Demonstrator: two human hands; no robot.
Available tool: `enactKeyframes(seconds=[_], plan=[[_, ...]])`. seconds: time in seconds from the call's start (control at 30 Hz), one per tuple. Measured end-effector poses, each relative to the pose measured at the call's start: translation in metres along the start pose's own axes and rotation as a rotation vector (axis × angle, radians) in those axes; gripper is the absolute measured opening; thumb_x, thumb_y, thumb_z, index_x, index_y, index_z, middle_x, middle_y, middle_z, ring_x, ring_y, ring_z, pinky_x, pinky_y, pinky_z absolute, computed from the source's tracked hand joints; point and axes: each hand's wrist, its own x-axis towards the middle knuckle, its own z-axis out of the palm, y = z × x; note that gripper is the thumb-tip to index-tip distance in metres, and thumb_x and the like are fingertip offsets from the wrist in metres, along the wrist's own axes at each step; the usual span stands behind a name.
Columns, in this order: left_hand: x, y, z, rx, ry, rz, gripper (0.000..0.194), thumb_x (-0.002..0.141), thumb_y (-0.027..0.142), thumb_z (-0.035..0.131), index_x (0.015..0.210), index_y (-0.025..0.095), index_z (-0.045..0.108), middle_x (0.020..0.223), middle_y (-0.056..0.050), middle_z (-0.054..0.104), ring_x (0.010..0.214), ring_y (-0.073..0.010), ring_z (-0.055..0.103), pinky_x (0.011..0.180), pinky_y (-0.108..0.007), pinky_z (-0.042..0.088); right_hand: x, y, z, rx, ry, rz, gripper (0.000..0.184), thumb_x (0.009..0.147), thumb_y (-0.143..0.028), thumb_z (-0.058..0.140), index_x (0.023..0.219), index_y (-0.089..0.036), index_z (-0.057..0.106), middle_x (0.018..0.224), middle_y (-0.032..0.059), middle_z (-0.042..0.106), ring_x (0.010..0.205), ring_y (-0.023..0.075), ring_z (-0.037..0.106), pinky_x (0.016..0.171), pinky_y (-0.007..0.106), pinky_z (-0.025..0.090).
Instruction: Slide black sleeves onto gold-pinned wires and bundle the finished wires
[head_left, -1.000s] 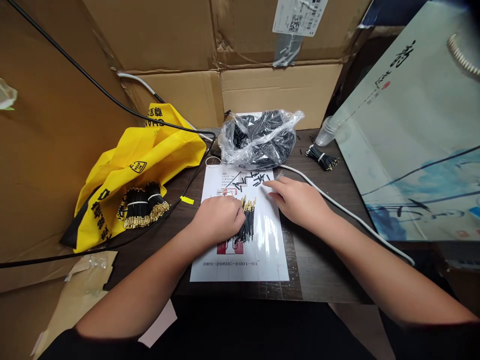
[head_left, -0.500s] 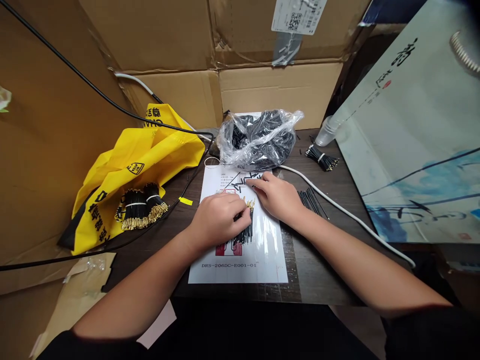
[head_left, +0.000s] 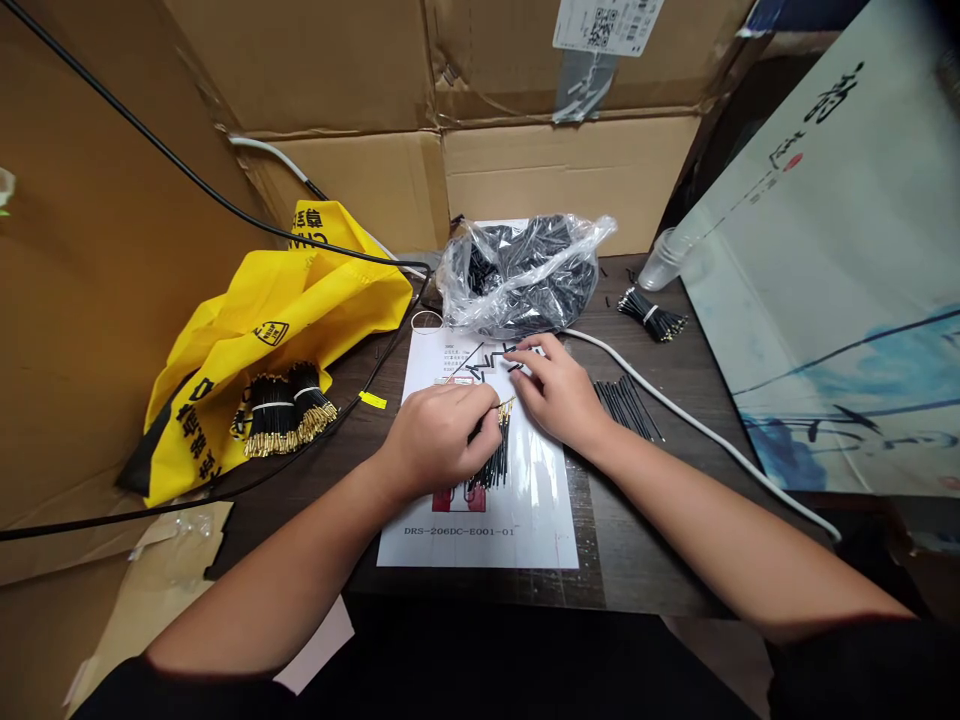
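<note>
My left hand (head_left: 446, 428) is closed over the paper sheet, thumb and finger pinching a thin wire (head_left: 507, 403) whose end sticks out to the right. Just below it lies a row of short black wires with gold terminals (head_left: 495, 465), partly hidden by that hand. My right hand (head_left: 553, 388) rests at the paper's right edge with its fingers apart, the tips close to several short black tube pieces (head_left: 480, 369); whether they touch one I cannot tell. Beneath everything is the printed white sheet (head_left: 540, 530).
A clear plastic bag of black pieces (head_left: 529, 275) sits behind the sheet. Bundled wires (head_left: 274, 415) rest on a yellow bag (head_left: 300, 290) at left. Loose black wires (head_left: 628, 408), another bundle (head_left: 652, 315), a white cable (head_left: 675, 405) and a paper bag (head_left: 847, 300) are at right.
My right hand's fingers have spread and drawn slightly back from the black tube pieces. The wire end now shows beyond my left fingertips. The view has shifted slightly.
</note>
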Motion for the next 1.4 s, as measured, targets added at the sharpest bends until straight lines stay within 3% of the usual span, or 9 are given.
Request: enactKeyframes(seconds=[0.1, 0.63, 0.77, 0.93, 1.07, 1.23, 1.4], plan=[[0.000, 0.001, 0.000, 0.033, -0.008, 0.012, 0.017, 0.087, 0.020, 0.049, 0.074, 0.017, 0.059, 0.061, 0.001, 0.054, 0.058, -0.0144, 0.051, 0.059, -0.030, 0.041, 0.005, 0.003, 0.004, -0.069, 0.022, 0.017, 0.029, 0.095, -0.019, 0.048, 0.119, -0.017, 0.064, 0.127, 0.0120, 0.057, 0.103, 0.0228, 0.062, 0.086, 0.035, 0.049], [-0.001, 0.002, -0.001, 0.077, -0.018, 0.003, 0.023, 0.089, 0.026, 0.049, 0.069, 0.019, 0.057, 0.058, 0.002, 0.055, 0.054, -0.0136, 0.052, 0.055, -0.031, 0.039, 0.002, 0.002, 0.003, -0.246, -0.081, 0.004, 0.018, 0.097, -0.018, 0.046, 0.098, -0.018, 0.065, 0.100, 0.0065, 0.063, 0.081, 0.0181, 0.060, 0.067, 0.029, 0.039], [-0.001, 0.000, 0.000, 0.090, 0.005, 0.016, 0.028, 0.092, 0.029, 0.050, 0.067, 0.019, 0.058, 0.058, 0.002, 0.058, 0.054, -0.0137, 0.056, 0.054, -0.030, 0.039, 0.001, 0.006, 0.005, -0.212, -0.083, -0.020, 0.023, 0.097, -0.018, 0.046, 0.107, -0.018, 0.067, 0.099, 0.0065, 0.062, 0.082, 0.0180, 0.060, 0.070, 0.029, 0.041], [-0.003, -0.003, 0.005, 0.042, 0.016, 0.003, 0.020, 0.093, 0.029, 0.053, 0.085, 0.020, 0.068, 0.069, 0.002, 0.069, 0.063, -0.0150, 0.066, 0.061, -0.028, 0.047, -0.001, 0.009, 0.006, -0.174, -0.077, -0.040, 0.028, 0.097, -0.016, 0.044, 0.112, -0.018, 0.068, 0.099, 0.0074, 0.061, 0.083, 0.0186, 0.060, 0.072, 0.030, 0.044], [-0.004, -0.004, 0.007, 0.028, 0.035, -0.006, 0.016, 0.093, 0.029, 0.056, 0.092, 0.021, 0.070, 0.074, 0.002, 0.072, 0.068, -0.0150, 0.069, 0.065, -0.028, 0.051, -0.003, 0.007, 0.004, -0.054, 0.007, -0.058, 0.030, 0.097, -0.015, 0.043, 0.116, -0.018, 0.066, 0.100, 0.0081, 0.060, 0.087, 0.0190, 0.059, 0.076, 0.031, 0.047], [-0.003, -0.005, 0.005, -0.015, 0.021, 0.011, 0.016, 0.093, 0.026, 0.055, 0.094, 0.019, 0.069, 0.079, 0.000, 0.071, 0.074, -0.0144, 0.067, 0.073, -0.028, 0.051, -0.007, -0.004, -0.005, 0.087, 0.077, -0.083, 0.024, 0.097, -0.015, 0.044, 0.104, -0.019, 0.067, 0.098, 0.0073, 0.057, 0.088, 0.0179, 0.058, 0.080, 0.032, 0.048], [-0.001, -0.002, 0.000, 0.023, 0.050, 0.039, 0.017, 0.093, 0.025, 0.054, 0.089, 0.020, 0.071, 0.070, 0.000, 0.062, 0.064, -0.0121, 0.056, 0.061, -0.026, 0.045, -0.017, -0.019, -0.019, 0.211, 0.080, -0.078, 0.019, 0.097, -0.016, 0.047, 0.099, -0.022, 0.065, 0.098, 0.0059, 0.066, 0.091, 0.0178, 0.062, 0.082, 0.033, 0.050]])
